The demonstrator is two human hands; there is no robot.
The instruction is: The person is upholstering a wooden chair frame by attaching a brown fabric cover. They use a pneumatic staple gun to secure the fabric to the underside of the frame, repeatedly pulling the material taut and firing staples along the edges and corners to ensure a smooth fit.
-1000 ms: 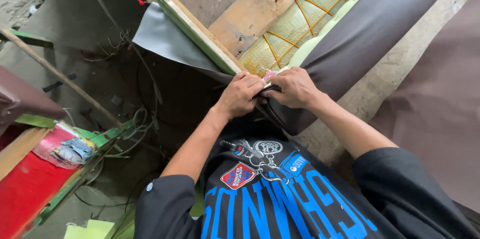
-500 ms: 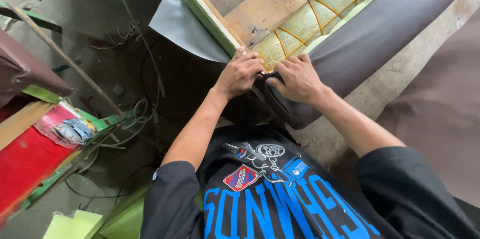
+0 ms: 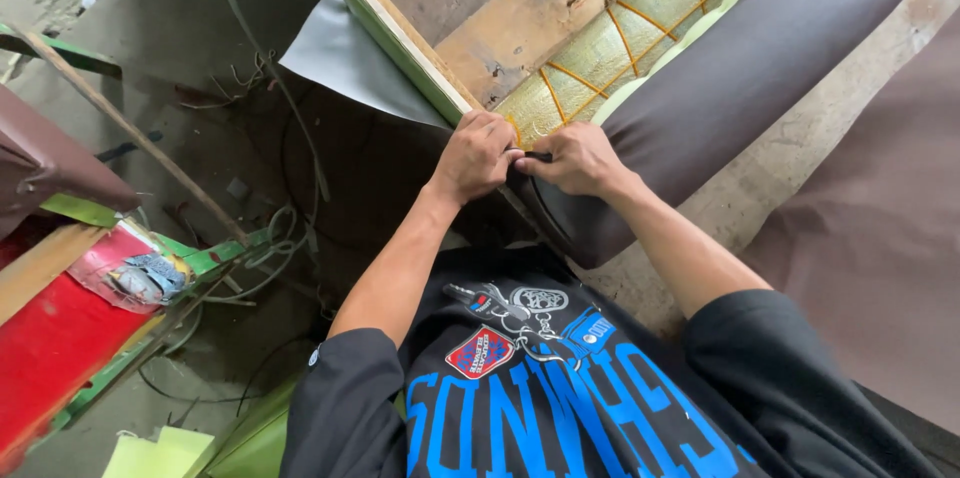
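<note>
A wooden seat frame [image 3: 520, 23] lies upside down in front of me, with yellow webbing [image 3: 610, 53] and pale green foam showing along its edge. A dark grey-brown leatherette cover [image 3: 760, 68] wraps over its right side. My left hand [image 3: 478, 153] and my right hand [image 3: 575, 158] meet at the frame's near corner. Both pinch the dark edge of the cover there, fingers closed and touching each other. What lies between the fingertips is hidden.
A grey sheet [image 3: 345, 63] hangs off the frame's left side. Loose cables [image 3: 270, 238] lie on the dirty floor to the left. A red and green wooden bench [image 3: 70, 328] holds a bag of small items. More brown leatherette [image 3: 880, 228] covers the right.
The view shifted so the frame's corner sits lower. My hands closed together on the cover's edge at that corner and stayed there.
</note>
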